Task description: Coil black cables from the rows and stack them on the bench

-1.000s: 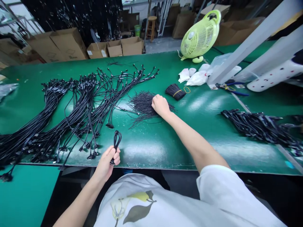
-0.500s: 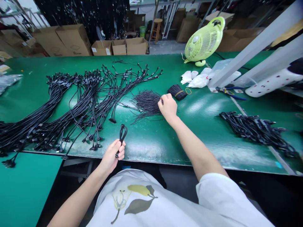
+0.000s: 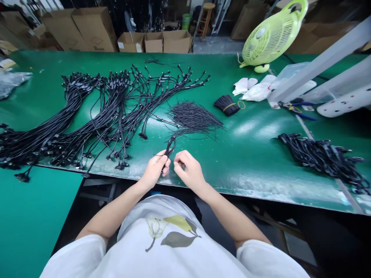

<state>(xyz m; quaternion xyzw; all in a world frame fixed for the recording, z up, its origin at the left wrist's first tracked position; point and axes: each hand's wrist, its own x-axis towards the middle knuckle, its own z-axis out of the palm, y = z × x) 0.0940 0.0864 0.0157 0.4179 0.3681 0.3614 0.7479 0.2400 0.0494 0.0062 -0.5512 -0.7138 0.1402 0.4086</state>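
Observation:
My left hand [image 3: 157, 168] is closed round a small black coiled cable [image 3: 171, 145], whose looped end stands up above the fingers. A thin dark strand crosses the cable by my thumb and pokes out to the left. Just to the right, my right hand [image 3: 189, 170] is curled with thumb and forefinger together; whatever is between them is too small to make out. Beyond both hands lies a loose pile of thin black ties [image 3: 195, 117]. A bundle of black ties [image 3: 227, 105] with a yellow band rests to its right.
Long black cables [image 3: 101, 116] with plugs spread over the left of the green table [image 3: 246, 154]. Coiled cables [image 3: 321, 158] are heaped at the right. Farther back are white packets [image 3: 255, 90], pliers [image 3: 300, 110], a green fan [image 3: 269, 36] and grey posts [image 3: 324, 58].
My right hand has come back from the pile of ties to beside my left hand. The left hand has moved right and forward with the coiled cable, and the view has shifted.

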